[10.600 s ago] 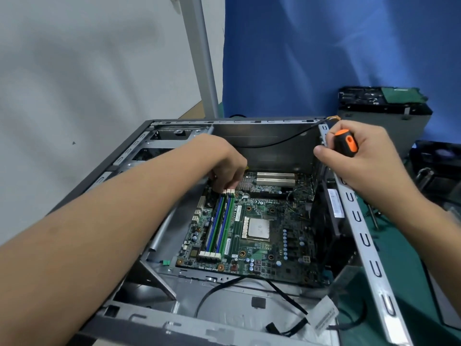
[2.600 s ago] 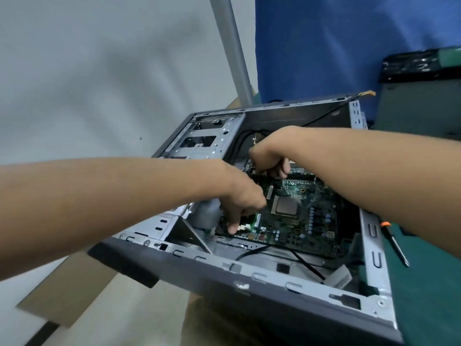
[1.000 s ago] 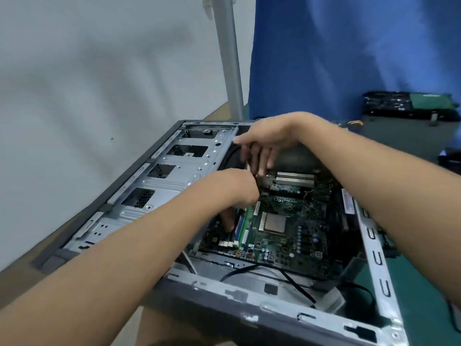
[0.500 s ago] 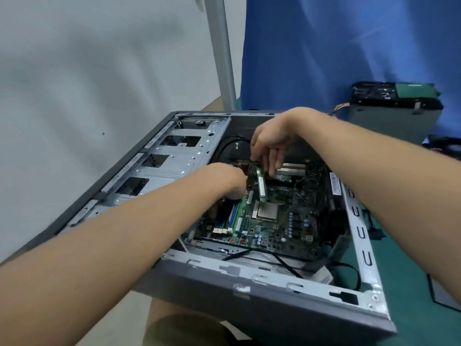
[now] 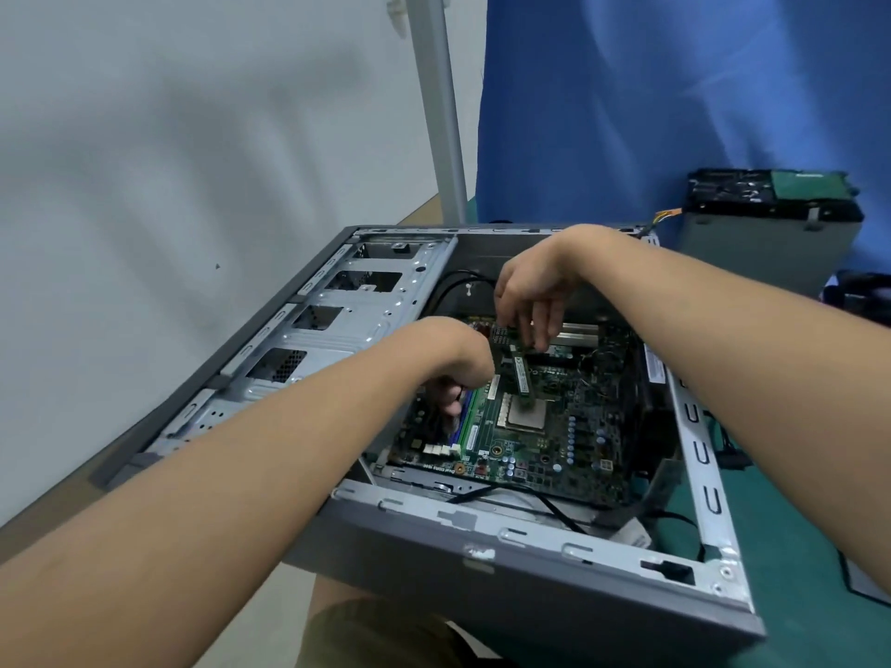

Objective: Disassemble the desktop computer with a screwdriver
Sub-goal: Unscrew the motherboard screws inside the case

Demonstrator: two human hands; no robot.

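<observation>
The computer case [image 5: 482,609] has a matt grey painted outer wall. The drive cage [image 5: 385,325] is bare sheet metal with a dull sheen. The motherboard [image 5: 569,450] and memory module [image 5: 521,376] are green, slightly glossy circuit board. The backdrop [image 5: 675,113] is matt blue cloth.

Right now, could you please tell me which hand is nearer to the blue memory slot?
Left. The left hand has its fingers down at the blue memory slot; the right hand is farther back and higher, pinching a memory module above the motherboard.
</observation>
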